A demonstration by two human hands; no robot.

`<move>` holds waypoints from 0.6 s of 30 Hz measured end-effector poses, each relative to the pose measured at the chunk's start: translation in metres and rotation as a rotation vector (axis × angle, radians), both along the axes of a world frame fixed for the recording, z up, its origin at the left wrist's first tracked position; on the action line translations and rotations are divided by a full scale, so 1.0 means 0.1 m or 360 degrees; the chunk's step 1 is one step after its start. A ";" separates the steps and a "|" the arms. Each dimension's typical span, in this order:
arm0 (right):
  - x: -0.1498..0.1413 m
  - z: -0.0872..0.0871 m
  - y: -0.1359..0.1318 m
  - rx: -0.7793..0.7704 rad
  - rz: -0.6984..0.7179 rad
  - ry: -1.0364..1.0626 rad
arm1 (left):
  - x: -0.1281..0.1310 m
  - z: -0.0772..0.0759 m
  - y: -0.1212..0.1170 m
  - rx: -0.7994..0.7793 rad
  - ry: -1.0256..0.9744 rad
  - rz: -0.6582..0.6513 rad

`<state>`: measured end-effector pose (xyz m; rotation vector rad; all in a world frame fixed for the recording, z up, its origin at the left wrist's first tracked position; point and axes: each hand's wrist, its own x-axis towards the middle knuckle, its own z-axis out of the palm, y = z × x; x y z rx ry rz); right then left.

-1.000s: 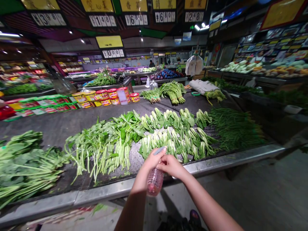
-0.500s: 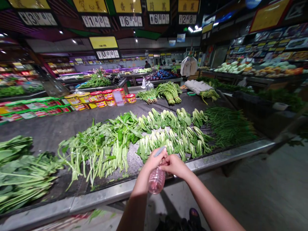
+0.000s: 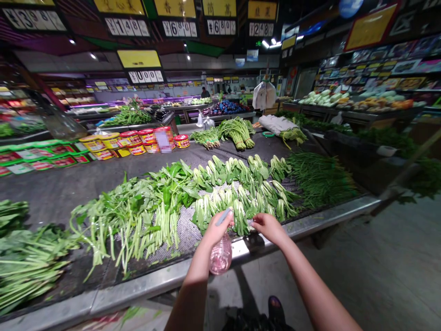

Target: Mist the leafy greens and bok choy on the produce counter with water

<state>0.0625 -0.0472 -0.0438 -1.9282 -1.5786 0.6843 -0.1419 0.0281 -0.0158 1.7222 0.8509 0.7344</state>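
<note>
My left hand (image 3: 215,231) is closed round the neck of a clear pinkish spray bottle (image 3: 220,257), which hangs just in front of the metal rim of the produce stand (image 3: 161,276). Its grey nozzle points up and right toward the bok choy (image 3: 248,193). My right hand (image 3: 268,226) is off the bottle. It reaches over the rim with fingers curled, its fingertips at the stems of the nearest bok choy. I cannot see whether they grip a stem.
Long-stemmed greens (image 3: 138,216) lie left of the bok choy, chives (image 3: 320,177) to the right, more leafy bunches (image 3: 24,257) at the far left. Tubs and packs (image 3: 103,147) line the back of the stand. Other produce counters (image 3: 361,103) stand behind; the floor (image 3: 396,266) is right.
My right hand has let go of the bottle and moved right and forward to the bok choy. My left hand still holds the bottle, slightly nearer the stand.
</note>
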 end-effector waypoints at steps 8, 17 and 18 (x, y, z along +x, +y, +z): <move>-0.01 -0.44 0.10 -0.0180 -0.0009 -0.0547 | -0.10 -0.09 0.03 -0.0242 -0.0087 0.0244; -0.07 -0.54 0.20 -0.0541 0.0139 -0.0793 | -0.24 -0.04 0.03 -0.0089 -0.0044 0.0489; -0.06 -0.53 0.22 -0.0574 0.0169 -0.0799 | -0.26 -0.04 0.03 -0.0081 -0.0053 0.0502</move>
